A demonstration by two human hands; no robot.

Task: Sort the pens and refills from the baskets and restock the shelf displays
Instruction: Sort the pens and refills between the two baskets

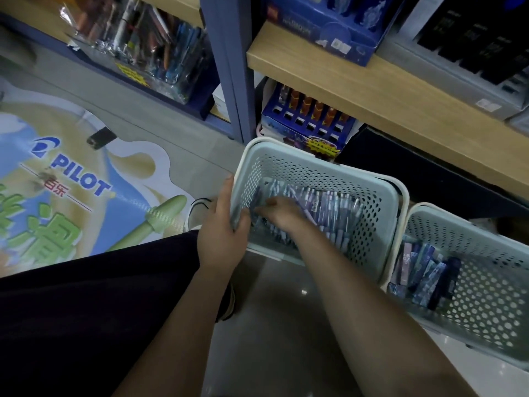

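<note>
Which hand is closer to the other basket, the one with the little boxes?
Right. The right hand is inside the pale green perforated plastic basket beside the boxes' basket; the left hand grips pens at its far rim.

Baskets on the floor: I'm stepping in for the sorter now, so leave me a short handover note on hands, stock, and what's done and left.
Left hand holds a few wrapped pens at the near basket's left wall.
Right hand reaches into that basket, fingers on the purple pen packs; its grip is unclear.
Second basket, to the right, holds boxed refills.
Done: nothing visibly shelved.
Left: sort both baskets and restock the shelf displays.
</note>
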